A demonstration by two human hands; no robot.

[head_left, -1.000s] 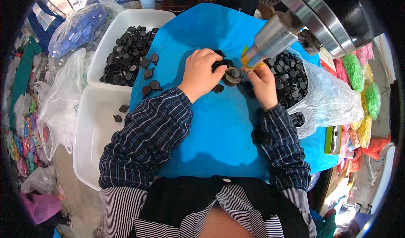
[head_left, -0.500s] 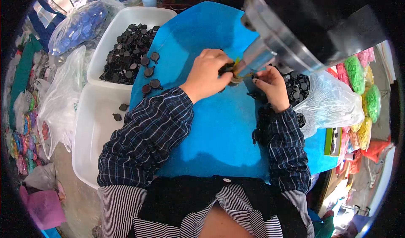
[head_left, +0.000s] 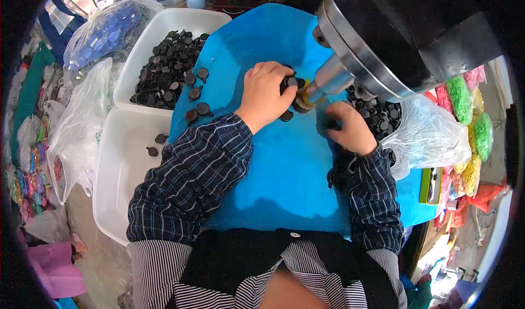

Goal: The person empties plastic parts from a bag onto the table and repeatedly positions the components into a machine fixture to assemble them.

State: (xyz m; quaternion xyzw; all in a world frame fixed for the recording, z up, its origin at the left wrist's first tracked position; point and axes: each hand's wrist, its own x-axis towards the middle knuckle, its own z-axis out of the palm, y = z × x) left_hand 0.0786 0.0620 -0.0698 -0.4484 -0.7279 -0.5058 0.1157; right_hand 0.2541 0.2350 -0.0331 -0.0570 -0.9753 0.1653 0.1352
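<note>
My left hand (head_left: 267, 93) is curled around several small black round pieces (head_left: 290, 83) with tabs, beside the metal spindle (head_left: 333, 79) of a machine. Under the spindle's tip, a round brownish metal base (head_left: 302, 102) stands on the blue cloth, with yellowish strips by it. Another black piece (head_left: 286, 116) lies just below my left fingers. To the right of the base, my right hand (head_left: 353, 129) is bent over the edge of a pile of black pieces (head_left: 383, 114). Its fingertips are smeared by motion, with a dark blur between thumb and forefinger.
A white tub (head_left: 123, 84) at the left holds many black pieces, and a second white tub (head_left: 104, 199) in front has a couple. Loose pieces (head_left: 195, 93) lie on the blue cloth (head_left: 273, 183). The machine's dark head (head_left: 404, 35) overhangs the right. A clear plastic bag (head_left: 429, 136) sits beside the pile.
My right hand has moved away from the spindle's tip, down and slightly right. My left hand stays by the base with the black pieces, barely shifted.
</note>
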